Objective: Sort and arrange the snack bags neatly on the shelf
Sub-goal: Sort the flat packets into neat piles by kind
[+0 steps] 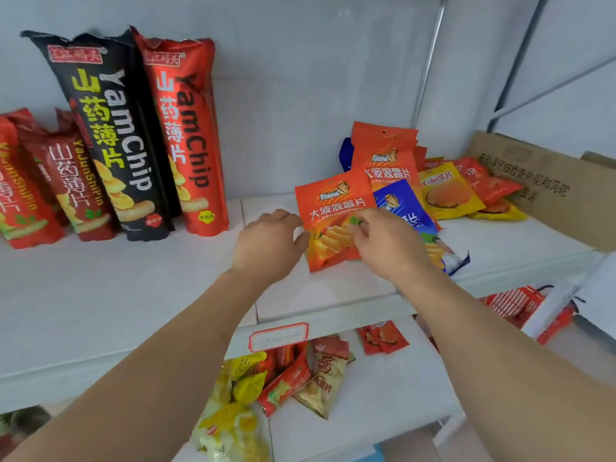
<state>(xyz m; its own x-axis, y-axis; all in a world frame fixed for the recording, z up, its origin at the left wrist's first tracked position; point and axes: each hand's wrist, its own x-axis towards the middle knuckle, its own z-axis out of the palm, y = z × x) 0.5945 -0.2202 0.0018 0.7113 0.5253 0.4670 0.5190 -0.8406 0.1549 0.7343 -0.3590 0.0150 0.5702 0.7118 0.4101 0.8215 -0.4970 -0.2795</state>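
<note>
With the right hand [386,241] pinching the orange chip bag [333,221] at mid-shelf [133,295] and left hand [270,241] fingers loosely curled beside it, stand it upright, clear of the pile on the right.

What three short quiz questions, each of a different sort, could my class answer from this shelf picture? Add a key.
1. True or false: the black YamChip bag lies flat.
2. Which bag does the right hand touch? A blue bag B orange bag C yellow bag
3. Fill in: the cardboard box sits at the shelf's ___ end.

Key: 1 false, it stands upright. 2 B; the left hand is at its left edge. 3 right.
</note>
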